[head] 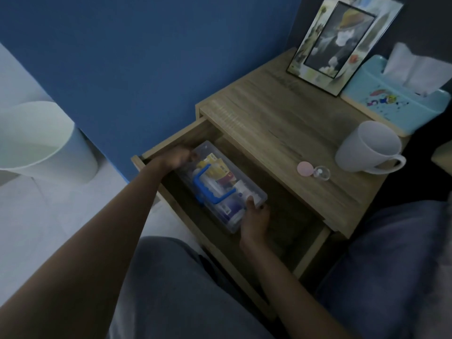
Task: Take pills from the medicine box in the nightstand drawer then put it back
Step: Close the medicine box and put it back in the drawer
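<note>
The clear plastic medicine box (221, 185) with a blue handle lies inside the open wooden nightstand drawer (310, 250), packed with bottles and packets. My left hand (179, 156) grips the box's far left end. My right hand (255, 217) holds its near right end, thumb on the lid. On the nightstand top (281, 123) rest a small pink lid (304, 168) and a clear round pill container (322, 172) with something white inside.
A white mug (370, 146) stands on the nightstand top near the right edge. Behind it are a blue tissue box (396, 101) and a picture frame (342, 45). A pale waste bin (41, 140) stands on the floor at left. My knees flank the drawer front.
</note>
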`<state>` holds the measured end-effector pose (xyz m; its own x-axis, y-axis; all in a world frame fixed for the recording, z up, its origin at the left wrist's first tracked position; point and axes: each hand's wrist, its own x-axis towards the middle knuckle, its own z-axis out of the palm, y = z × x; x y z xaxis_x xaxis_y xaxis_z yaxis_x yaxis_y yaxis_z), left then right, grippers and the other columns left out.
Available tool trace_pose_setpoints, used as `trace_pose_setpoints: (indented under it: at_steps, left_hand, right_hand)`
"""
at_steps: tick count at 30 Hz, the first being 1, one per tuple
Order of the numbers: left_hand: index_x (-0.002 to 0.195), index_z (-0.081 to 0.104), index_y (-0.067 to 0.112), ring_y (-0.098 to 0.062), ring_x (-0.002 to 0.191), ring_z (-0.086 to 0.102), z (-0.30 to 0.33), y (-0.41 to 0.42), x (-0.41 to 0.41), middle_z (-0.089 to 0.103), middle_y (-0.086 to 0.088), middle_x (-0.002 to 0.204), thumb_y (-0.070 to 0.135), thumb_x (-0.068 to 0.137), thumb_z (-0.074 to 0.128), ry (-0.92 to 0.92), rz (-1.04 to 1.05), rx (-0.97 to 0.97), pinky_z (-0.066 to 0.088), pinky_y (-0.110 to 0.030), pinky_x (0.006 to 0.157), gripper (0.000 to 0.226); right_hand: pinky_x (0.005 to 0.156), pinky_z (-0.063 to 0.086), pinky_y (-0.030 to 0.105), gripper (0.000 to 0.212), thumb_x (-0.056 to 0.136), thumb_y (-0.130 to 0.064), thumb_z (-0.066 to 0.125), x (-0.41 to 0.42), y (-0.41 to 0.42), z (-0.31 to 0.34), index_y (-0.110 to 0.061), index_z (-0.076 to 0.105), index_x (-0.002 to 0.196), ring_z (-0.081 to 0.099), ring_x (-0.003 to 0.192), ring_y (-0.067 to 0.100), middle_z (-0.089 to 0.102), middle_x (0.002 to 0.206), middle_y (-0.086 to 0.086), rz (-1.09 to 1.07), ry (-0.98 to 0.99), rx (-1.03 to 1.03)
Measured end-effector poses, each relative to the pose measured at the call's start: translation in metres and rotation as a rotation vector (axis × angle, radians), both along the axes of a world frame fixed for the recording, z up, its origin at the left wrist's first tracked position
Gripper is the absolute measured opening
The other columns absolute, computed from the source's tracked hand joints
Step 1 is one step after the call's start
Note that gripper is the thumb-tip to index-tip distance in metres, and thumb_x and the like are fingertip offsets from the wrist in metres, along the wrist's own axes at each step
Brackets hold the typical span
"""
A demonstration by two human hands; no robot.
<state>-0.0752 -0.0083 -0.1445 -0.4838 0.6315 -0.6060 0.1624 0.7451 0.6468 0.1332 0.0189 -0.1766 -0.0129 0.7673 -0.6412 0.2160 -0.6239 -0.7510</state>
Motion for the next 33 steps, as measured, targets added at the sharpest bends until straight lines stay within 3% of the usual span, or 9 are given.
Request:
trace_pose_setpoints:
  at_steps: [9,12,13,15,18,21,24,28,33]
  left_hand:
    - [0.113,0.060,0.011,-0.027,0.103,0.058,-0.006,0.000,0.001,0.060,-0.019,0.123,0.032,0.097,0.045,0.042,-0.024,0.041,0.042,-0.045,0.099,0.031]
    - [0.125,0.058,0.013,-0.028,0.115,0.056,0.001,-0.010,0.007,0.061,-0.014,0.126,0.036,0.097,0.045,0.247,0.014,0.201,0.043,-0.041,0.099,0.039]
    - [0.127,0.056,0.013,-0.028,0.117,0.056,0.004,-0.016,0.009,0.061,-0.013,0.126,0.037,0.097,0.045,0.345,0.056,0.264,0.043,-0.036,0.095,0.040]
    - [0.134,0.051,0.015,-0.029,0.124,0.052,0.008,-0.035,0.015,0.057,-0.013,0.134,0.039,0.097,0.044,0.515,0.203,0.342,0.037,-0.033,0.095,0.045]
    - [0.146,0.033,0.012,-0.029,0.142,0.031,0.005,-0.064,0.024,0.034,-0.013,0.154,0.044,0.096,0.041,0.624,0.319,0.266,0.030,-0.043,0.112,0.060]
    - [0.150,0.016,0.004,-0.032,0.148,0.011,-0.001,-0.077,0.034,0.010,-0.019,0.160,0.046,0.096,0.039,0.565,0.336,0.142,0.021,-0.049,0.118,0.073]
    - [0.150,0.009,0.000,-0.038,0.146,0.014,0.001,-0.073,0.040,0.001,-0.021,0.160,0.049,0.094,0.041,0.470,0.443,0.133,0.022,-0.048,0.118,0.081]
    - [0.150,0.007,0.000,-0.039,0.141,0.029,0.003,-0.066,0.045,0.001,-0.020,0.161,0.056,0.089,0.046,0.353,0.542,0.139,0.032,-0.050,0.113,0.091]
    - [0.147,0.018,0.005,-0.038,0.136,0.038,0.001,-0.065,0.042,0.020,-0.018,0.158,0.061,0.085,0.048,0.338,0.516,0.194,0.040,-0.051,0.108,0.089]
  right_hand:
    - [0.090,0.055,0.040,0.036,0.099,-0.031,0.047,0.014,0.001,0.002,-0.021,0.048,0.134,0.066,0.104,0.019,0.064,0.121,0.006,0.160,-0.009,0.057]
    - [0.077,0.055,0.026,0.024,0.097,-0.045,0.045,0.034,-0.003,0.019,-0.043,0.047,0.121,0.067,0.093,0.001,0.064,0.120,-0.002,0.383,-0.040,0.247]
    - [0.084,0.055,0.026,0.031,0.094,-0.052,0.042,0.040,-0.003,0.028,-0.048,0.044,0.125,0.064,0.106,-0.002,0.059,0.132,-0.004,0.484,-0.071,0.350]
    - [0.108,0.040,0.030,0.064,0.088,-0.067,0.032,0.047,0.009,0.043,-0.040,0.031,0.146,0.038,0.141,0.004,0.035,0.156,-0.006,0.655,-0.118,0.587]
    - [0.116,0.017,0.027,0.083,0.086,-0.071,0.016,0.037,0.046,0.057,-0.025,0.015,0.155,0.006,0.151,0.008,0.010,0.164,-0.004,0.886,-0.242,0.904]
    - [0.123,0.011,0.037,0.084,0.090,-0.066,0.017,0.017,0.084,0.059,-0.016,0.006,0.156,-0.004,0.152,0.015,0.001,0.166,0.003,1.027,-0.417,0.899]
    - [0.122,0.005,0.038,0.081,0.095,-0.062,0.020,0.003,0.104,0.052,-0.012,0.004,0.157,-0.006,0.153,0.018,0.002,0.166,0.007,1.095,-0.589,0.879]
    - [0.121,0.003,0.038,0.083,0.094,-0.064,0.016,-0.004,0.113,0.044,-0.011,0.002,0.157,-0.006,0.153,0.018,0.000,0.166,0.006,1.134,-0.631,0.826]
    - [0.121,0.003,0.038,0.090,0.087,-0.071,0.009,-0.005,0.113,0.037,-0.013,0.004,0.157,-0.005,0.153,0.016,0.001,0.166,0.005,1.155,-0.648,0.772]
